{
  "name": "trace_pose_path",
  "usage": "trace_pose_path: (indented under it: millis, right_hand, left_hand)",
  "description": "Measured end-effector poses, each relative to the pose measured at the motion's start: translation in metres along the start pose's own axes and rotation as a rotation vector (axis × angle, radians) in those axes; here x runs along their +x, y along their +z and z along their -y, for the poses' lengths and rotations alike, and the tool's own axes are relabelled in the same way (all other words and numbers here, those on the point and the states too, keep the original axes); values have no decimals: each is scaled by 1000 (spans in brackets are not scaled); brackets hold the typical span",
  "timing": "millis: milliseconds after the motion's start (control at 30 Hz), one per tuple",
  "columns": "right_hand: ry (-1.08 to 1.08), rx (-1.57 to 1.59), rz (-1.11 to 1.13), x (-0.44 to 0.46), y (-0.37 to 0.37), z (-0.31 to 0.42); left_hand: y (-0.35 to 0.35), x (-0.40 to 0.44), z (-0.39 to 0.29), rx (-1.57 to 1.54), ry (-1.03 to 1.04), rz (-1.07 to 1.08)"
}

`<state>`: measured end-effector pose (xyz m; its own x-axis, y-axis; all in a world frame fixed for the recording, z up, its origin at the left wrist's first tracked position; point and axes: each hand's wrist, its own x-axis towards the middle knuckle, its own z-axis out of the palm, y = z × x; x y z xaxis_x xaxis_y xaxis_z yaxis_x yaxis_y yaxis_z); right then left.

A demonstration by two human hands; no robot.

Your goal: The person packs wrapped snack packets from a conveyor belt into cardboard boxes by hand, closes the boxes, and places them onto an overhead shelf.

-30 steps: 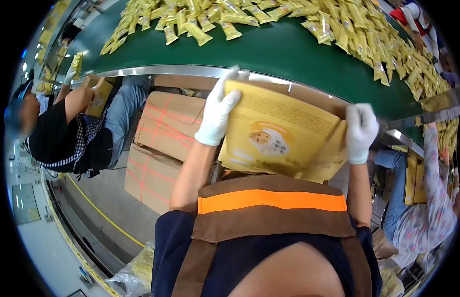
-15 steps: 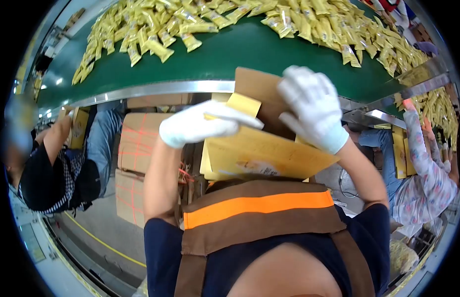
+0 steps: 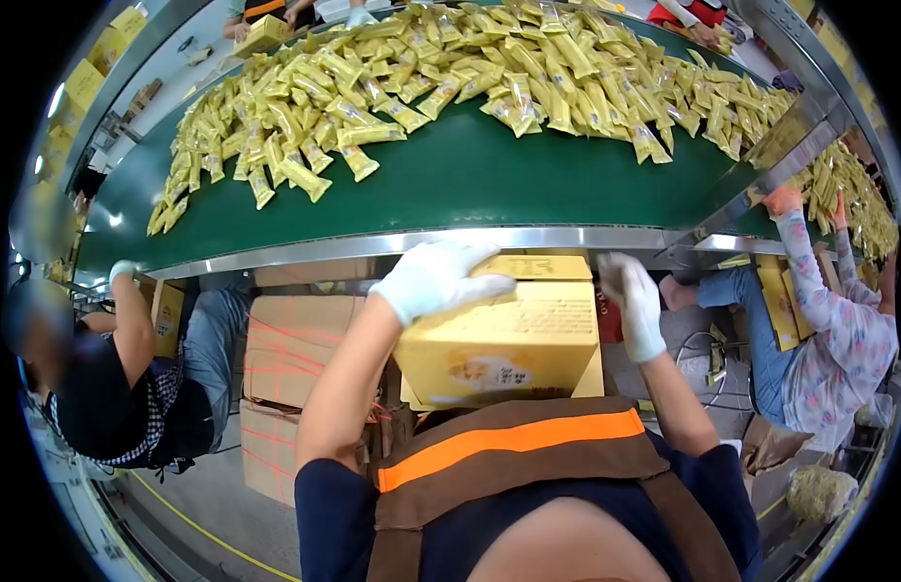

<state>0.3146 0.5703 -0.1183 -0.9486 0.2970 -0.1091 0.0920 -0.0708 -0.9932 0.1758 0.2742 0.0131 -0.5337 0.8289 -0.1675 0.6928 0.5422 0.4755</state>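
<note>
A yellow printed carton [image 3: 508,344] stands upright as a box on the lap side of the belt, its top flap [image 3: 533,268] nearest the belt edge. My left hand [image 3: 442,280], in a white glove, lies on the carton's upper left side with its fingers stretched over the top. My right hand [image 3: 630,301], also gloved, is just off the carton's right side, fingers bent and blurred by motion. More yellow card [image 3: 591,378] shows beneath the carton.
A green belt [image 3: 411,194] bears a heap of yellow wrapped packets [image 3: 567,78]. Its metal edge [image 3: 411,241] runs in front of me. Tied brown cartons [image 3: 285,373] stand at the left. People sit at both sides, and others are across the belt.
The folded yellow card has been opened out into a box. My left hand has moved onto its top left, and my right hand has moved off to its right side. The view has tilted upward.
</note>
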Motion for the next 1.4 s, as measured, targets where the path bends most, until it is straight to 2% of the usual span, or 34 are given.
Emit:
trace_pose_path:
  millis: [67,100,133,167,200,233,267,333,367,400,467,500,567,600,633,700,767,833,867,900,967,1033,1067,1100,1167,1200,1267,1300,1333,1400]
  right_hand:
    - [435,223,49,-34,-15,-49]
    - [656,263,63,-61,4,-49]
    - [394,222,122,-79,22,-56]
    - [451,470,95,-86,42,-44]
    - [510,717,55,-93,62,-31]
    - [398,685,119,-78,63,10]
    - [173,761,325,-64,60,43]
    - [-12,370,422,-56,62,110]
    - [-183,73,489,-49,64,128]
    - [-230,-248,655,-40,61,153]
    - [-303,-829,968,-19,70,171]
    - [-312,-995,1093,-19,79,173]
    - [-426,-1226,1276,-31,101,162]
    - [-470,-1237,1323,-36,113,145]
    - [-511,-1244,1368,-38,126,122]
    - [-564,-1241,1425,-43,151,121]
    - [-488,-1195,1390,-38,167,119]
    - [-290,-1045,1377,-36,159,130]
    - [-195,-969,1362,-34,150,134]
    - [-215,-919,1285,-29,135,130]
    - [-472,-1170,639,-31,101,89]
    - [-490,-1445,370,-39,72,38]
    - [-320,-1301,345,-41,66,35]
    - [-303,-1139,299,-38,63,23]
    - [-261,-801,200,-35,63,-13]
    - [-123,-672,227,-34,66,-7]
    - [-161,-494,240,-44,70,-14]
    - [-187,-410,246,-45,70,-18]
    - [-66,-440,296,-55,64,2]
    - [-67,-504,246,-58,58,-9]
  left_hand:
    - [6,-31,15,-57,4,-183]
    - [9,-41,19,-81,14,-270]
    - [12,-46,18,-162,-35,-340]
    - [14,-52,16,-244,-82,-403]
    - [20,-58,19,-165,-140,-510]
    - [30,-61,28,-451,-130,-628]
    - [46,-66,27,-788,-49,-832]
    - [81,-72,10,-1799,30,-981]
    - [113,-68,21,-1692,-6,-961]
    - [145,-65,31,-1585,-40,-942]
    - [242,-56,115,-2013,250,-530]
    - [290,-52,156,-2181,321,-286]
    - [232,-76,87,-818,-167,-585]
    - [211,-80,71,-586,-383,-670]
    - [179,-78,61,-435,-433,-814]
    - [100,-73,36,-239,-347,-1018]
    - [41,-59,0,-347,-157,-857]
    - [44,-39,-21,93,-95,-589]
    - [63,-30,-16,129,-134,-461]
    - [80,-28,-3,137,-150,-403]
    - [72,-27,-10,-62,-115,-441]
    - [72,-30,-5,-108,-129,-431]
    - [74,-34,8,-215,-107,-437]
    - [81,-36,26,-317,-84,-451]
    - [117,-44,58,-263,-111,-359]
    - [146,-44,69,-403,-155,-308]
    - [199,-49,77,-735,-211,-301]
    - [215,-52,71,-841,-231,-312]
    - [223,-56,64,-903,-250,-316]
    - [219,-54,58,-813,-275,-314]
